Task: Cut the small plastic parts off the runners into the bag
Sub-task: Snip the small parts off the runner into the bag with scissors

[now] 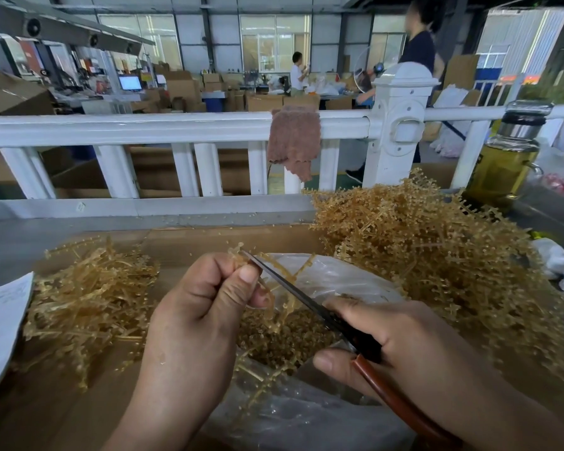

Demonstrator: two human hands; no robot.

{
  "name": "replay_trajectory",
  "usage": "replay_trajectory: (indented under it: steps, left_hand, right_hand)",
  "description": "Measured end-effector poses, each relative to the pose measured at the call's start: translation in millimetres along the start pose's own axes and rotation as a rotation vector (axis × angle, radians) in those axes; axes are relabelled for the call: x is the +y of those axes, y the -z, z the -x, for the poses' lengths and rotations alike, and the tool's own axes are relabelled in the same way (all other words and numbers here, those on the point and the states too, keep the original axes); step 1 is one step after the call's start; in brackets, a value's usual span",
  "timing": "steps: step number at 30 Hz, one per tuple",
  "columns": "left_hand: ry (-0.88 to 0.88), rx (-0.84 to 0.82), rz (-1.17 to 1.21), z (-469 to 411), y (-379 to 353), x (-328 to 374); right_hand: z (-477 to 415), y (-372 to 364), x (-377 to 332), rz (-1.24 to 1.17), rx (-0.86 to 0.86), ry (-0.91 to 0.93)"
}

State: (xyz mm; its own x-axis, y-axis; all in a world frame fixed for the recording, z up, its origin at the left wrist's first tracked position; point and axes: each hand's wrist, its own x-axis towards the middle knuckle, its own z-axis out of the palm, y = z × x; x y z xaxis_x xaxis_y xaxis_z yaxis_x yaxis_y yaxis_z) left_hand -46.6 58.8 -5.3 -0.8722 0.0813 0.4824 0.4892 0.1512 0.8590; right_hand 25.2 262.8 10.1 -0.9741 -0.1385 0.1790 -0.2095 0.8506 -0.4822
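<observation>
Head view, and we're right in the middle of a snip. The left hand (pixel 205 297) is curled tight, thumb pressed against the forefinger, pinching an amber runner (pixel 271 307) so that its branches hang down over the mouth of the clear plastic bag (pixel 349 278). The right hand (pixel 394 340) is wrapped round the reddish-brown handles of the scissors (pixel 284 283), forefinger laid along the top. The blades run up and left, and their tip sits just by the left fingertips. The blades read as one thin line, so they look nearly together; whether a part is between them I can't tell.

The loose parts (pixel 274 346) lie in a brown heap inside the bag, directly under the work. That's the right spot.

To do this well, I'd say:
- hold the runner low over the bag opening, so each part drops in and doesn't skip onto the worktop (pixel 30 242);
- cut close to the part, at the thin gate, not through the stem;
- mind that blade tip, it's very near the pinching fingers;
- turn the runner in the pinch to bring up the next branch, not the scissors.

A big tangle of runners with parts on them (pixel 437 255) waits on the right, and a barer pile (pixel 88 297) lies to the left.
</observation>
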Motion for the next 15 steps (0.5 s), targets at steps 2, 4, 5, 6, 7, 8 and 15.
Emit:
replay_trajectory:
  steps: [2, 4, 5, 6, 7, 8, 15]
  left_hand:
    - [-0.004, -0.005, -0.014, 0.2, 0.0, 0.8]
    - [-0.007, -0.014, -0.016, 0.3, 0.6, 0.9]
    - [-0.012, -0.016, -0.018, 0.3, 1.0, 0.5]
    - [-0.016, -0.016, -0.022, 0.3, 1.2, 0.5]
    - [-0.020, -0.013, -0.027, 0.2, 1.1, 0.3]
    - [-0.025, -0.011, -0.031, 0.1, 0.8, 0.2]
    - [-0.056, -0.012, -0.062, -0.5, 0.2, -0.7]
  right_hand:
    - [0.0, 0.6, 0.1, -0.016, 0.005, 0.007]
    - [0.6, 0.7, 0.2, -0.012, 0.007, 0.019]
    - [0.7, 0.6, 0.3, -0.012, 0.007, 0.025]
    - [0.6, 0.5, 0.8, -0.013, 0.006, 0.028]
    - [0.5, 0.2, 1.4, -0.017, 0.007, 0.032]
    - [0.3, 0.1, 2.2, -0.021, 0.009, 0.034]
    - [-0.3, 0.0, 4.4, -0.034, 0.003, 0.028]
